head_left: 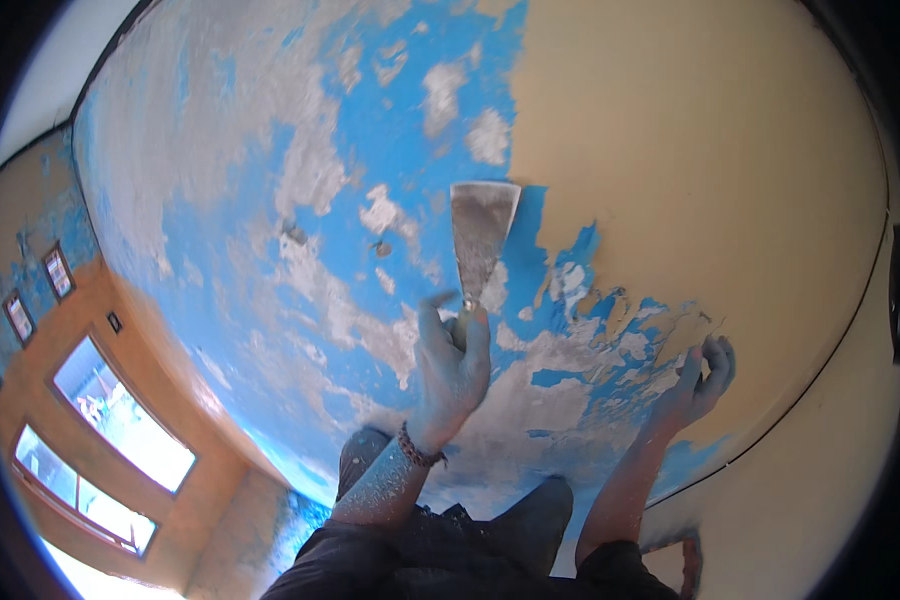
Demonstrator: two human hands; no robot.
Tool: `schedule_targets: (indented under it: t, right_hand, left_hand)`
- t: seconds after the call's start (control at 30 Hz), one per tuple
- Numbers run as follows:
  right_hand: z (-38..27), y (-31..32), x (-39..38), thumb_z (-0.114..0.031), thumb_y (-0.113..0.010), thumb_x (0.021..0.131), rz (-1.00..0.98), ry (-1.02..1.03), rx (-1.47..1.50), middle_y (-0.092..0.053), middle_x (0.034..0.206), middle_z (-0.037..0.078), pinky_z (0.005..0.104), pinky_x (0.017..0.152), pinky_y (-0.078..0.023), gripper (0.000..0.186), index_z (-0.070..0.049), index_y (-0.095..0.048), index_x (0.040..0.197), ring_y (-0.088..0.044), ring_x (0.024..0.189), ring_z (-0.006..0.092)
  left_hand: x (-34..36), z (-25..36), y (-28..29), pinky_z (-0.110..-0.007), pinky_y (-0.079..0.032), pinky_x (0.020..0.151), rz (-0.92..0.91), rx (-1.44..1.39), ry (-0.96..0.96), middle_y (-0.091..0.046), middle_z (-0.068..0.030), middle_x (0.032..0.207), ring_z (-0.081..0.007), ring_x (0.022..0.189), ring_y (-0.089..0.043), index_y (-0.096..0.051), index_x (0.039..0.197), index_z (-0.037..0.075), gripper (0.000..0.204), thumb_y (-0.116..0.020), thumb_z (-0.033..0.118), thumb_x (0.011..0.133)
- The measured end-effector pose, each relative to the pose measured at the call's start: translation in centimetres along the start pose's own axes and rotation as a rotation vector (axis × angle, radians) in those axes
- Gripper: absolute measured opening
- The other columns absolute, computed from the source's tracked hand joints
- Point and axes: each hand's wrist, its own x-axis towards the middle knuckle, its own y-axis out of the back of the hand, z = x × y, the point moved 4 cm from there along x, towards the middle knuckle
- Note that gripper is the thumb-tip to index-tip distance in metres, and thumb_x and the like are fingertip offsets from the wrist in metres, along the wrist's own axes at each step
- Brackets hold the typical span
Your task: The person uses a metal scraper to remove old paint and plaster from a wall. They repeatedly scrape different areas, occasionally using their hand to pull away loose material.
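In the head view, the left hand [450, 375] has a scraper [481, 235] by its handle, the fingers wrapped round it and the thumb along its right side; one finger is blurred. The scraper stands near the middle of the view with its broad blade pointing up, in front of the wall [270, 170], its far edge beside the border between blue paint [400, 130] and cream paint [680, 150]; whether the edge touches the wall, I cannot tell. The right hand [705, 380] is lower and to the right, well apart from the scraper, its fingers half curled near ragged flakes [620, 310]; whether it touches the wall or pinches a small chip, I cannot tell. Grey patches [310, 150] show through the blue, widest at the upper left and below the scraper. Pale dust coats the left forearm [385, 485], and a dark bracelet [420, 447] circles that wrist. Both knees [364, 455] show below the hands. At far left, bright windows [120, 410] sit in an orange wall [220, 470]
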Motion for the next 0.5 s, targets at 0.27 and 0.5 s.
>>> schedule_targets:
  t: [0.27, 0.5]
  right_hand:
    - [-11.1, -8.7, -10.0, 0.0, -0.057, 0.084, -1.018, -0.134, 0.398, -0.057, 0.11, 0.014, 0.0327, 0.084, -0.048, 0.036, -0.001, -0.05, 0.12, -0.057, 0.102, 0.0232]
    - [-12.0, -11.6, -13.4, -0.007, -0.044, 0.094, -0.776, -0.34, 0.597, -0.055, 0.109, 0.014, 0.0298, 0.083, -0.047, 0.043, 0.006, -0.034, 0.134, -0.057, 0.096, 0.0186]
  left_hand:
    - [-3.9, -1.9, 0.4, -0.02, -0.037, 0.052, -0.062, -0.366, 0.136, -0.057, -0.0039, 0.078, -0.003, 0.062, -0.048, -0.044, 0.104, -0.001, 0.019, -0.05, 0.015, 0.095]
    - [-2.0, -1.5, 2.4, -0.031, -0.045, 0.062, 0.075, -0.149, -0.088, -0.058, -0.0109, 0.084, -0.018, 0.071, -0.056, -0.059, 0.091, 0.0, 0.015, -0.054, 0.015, 0.089]
